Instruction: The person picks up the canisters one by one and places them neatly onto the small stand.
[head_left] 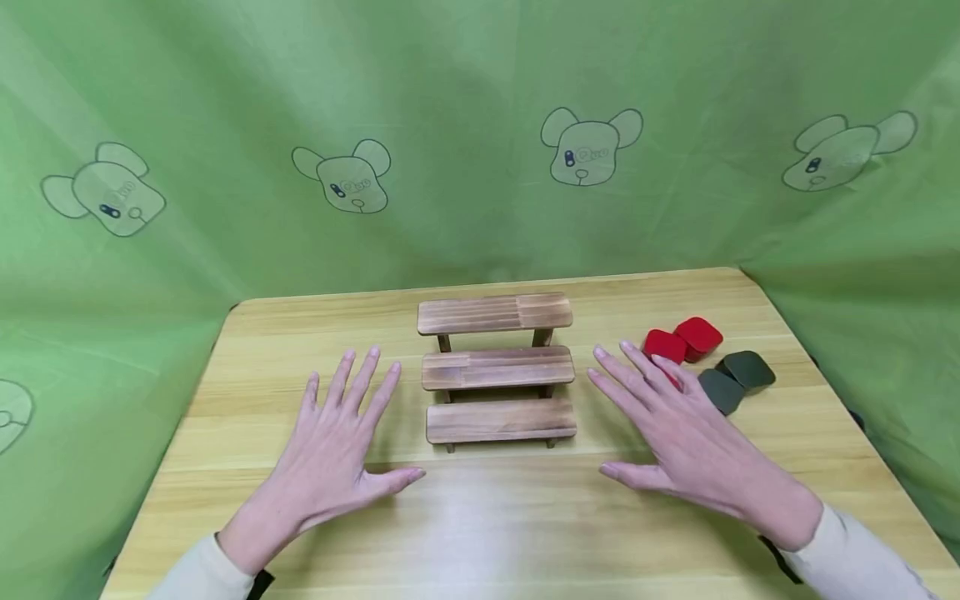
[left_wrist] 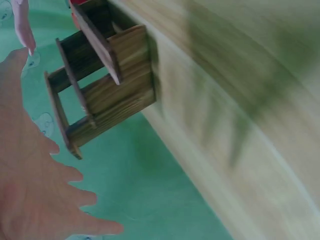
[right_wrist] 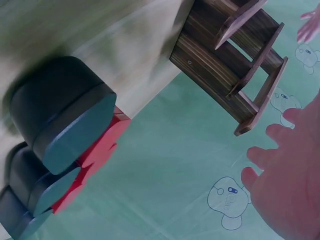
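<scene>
A three-tier wooden stand (head_left: 498, 368), brown and streaked, stands mid-table in the head view. To its left hovers my left hand (head_left: 330, 450), fingers spread and holding nothing. My right hand (head_left: 678, 433) is likewise spread on the stand's right, palm down. Beyond its fingertips lie red rounded-square boxes (head_left: 699, 337) and dark green ones (head_left: 748, 371), partly covered by that hand. From the right wrist, the dark boxes (right_wrist: 65, 110) appear close, with red ones (right_wrist: 100, 150) behind. The stand (left_wrist: 107, 75) also shows in the left wrist view, apart from the hand.
The light wooden table (head_left: 480, 517) has its far edge against a green curtain (head_left: 465, 233) printed with mouse-like heads. The curtain also hangs along both sides. Dark bands sit at both wrists beneath pale sleeves (head_left: 206, 575).
</scene>
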